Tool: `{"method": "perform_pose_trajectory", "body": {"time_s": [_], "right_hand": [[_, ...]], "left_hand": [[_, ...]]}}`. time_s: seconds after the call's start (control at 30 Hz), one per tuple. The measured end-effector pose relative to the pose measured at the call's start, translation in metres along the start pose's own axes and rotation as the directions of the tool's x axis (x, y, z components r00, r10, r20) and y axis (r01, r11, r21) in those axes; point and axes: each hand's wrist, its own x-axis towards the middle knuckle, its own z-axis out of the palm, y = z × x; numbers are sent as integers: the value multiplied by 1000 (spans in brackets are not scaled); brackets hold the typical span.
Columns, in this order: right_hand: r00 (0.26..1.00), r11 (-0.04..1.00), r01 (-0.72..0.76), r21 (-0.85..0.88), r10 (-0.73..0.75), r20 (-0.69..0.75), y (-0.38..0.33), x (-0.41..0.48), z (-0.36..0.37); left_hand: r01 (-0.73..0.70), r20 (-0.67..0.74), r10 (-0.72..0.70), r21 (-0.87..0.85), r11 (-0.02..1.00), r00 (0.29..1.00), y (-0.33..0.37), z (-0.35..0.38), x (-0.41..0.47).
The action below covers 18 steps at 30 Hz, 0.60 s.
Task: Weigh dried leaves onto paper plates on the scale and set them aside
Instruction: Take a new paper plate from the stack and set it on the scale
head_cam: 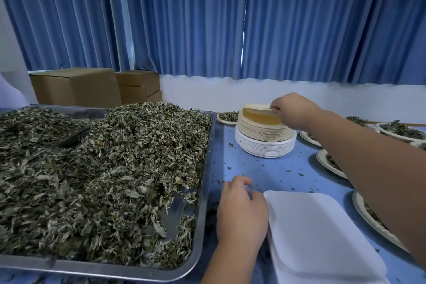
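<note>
A big heap of dried leaves (115, 168) fills a metal tray (205, 191) on the left. A stack of paper plates (265, 136), beige over white, stands at the back of the blue table. My right hand (292, 110) reaches over it and pinches the rim of the top beige plate (260, 116), tilting it up. My left hand (242, 212) rests with loosely curled fingers on the table beside the white scale platform (322, 237), touching its left edge and holding nothing.
Plates filled with leaves lie along the right side (401, 131), under my right forearm (329, 163), and one behind the stack (228, 116). Cardboard boxes (76, 87) stand behind the tray. Leaf crumbs dot the blue table (265, 173). Blue curtains hang behind.
</note>
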Motion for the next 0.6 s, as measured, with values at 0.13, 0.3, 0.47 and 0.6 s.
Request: {"method": "perform_pose_trajectory", "body": {"time_s": [0.13,0.3,0.47,0.6], "right_hand": [[987,930,-81,360,126,-103,-5,6,-1],[957,812,-146,564,261,-128,-9,-7,0],[935,684,-25,729,275,-226,-15,-58,-6],[926,525,47,850,297,-235,-11,-117,-14]], "left_hand": [[1,7,-1,13,1000,1000,-1,1,1],[-25,17,24,60,998,1000,0,1,1],[-99,-15,102,137,986,995,0,0,1],[-66,-190,49,-87,994,981,7,-6,0]]}}
